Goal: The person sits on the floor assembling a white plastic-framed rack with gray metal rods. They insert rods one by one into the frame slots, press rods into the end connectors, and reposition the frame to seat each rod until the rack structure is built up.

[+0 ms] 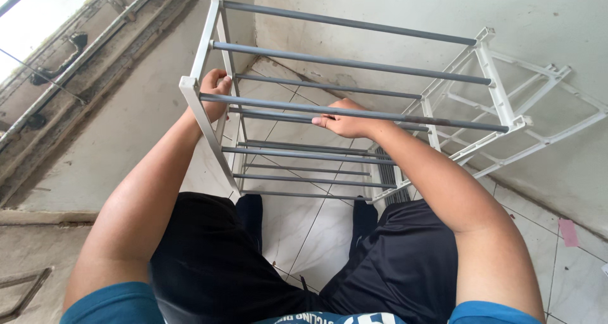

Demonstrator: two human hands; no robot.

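Person steadies a white shoe rack [202,102]: left hand [215,93] gripping its frame, right hand [345,121] gripping a grey rail [443,122]; mid-handling.

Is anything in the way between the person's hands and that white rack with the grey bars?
Nothing visible. The left hand already grips the white plastic side post of the rack, and the right hand is closed around one of its grey metal bars. Both hands touch it directly.
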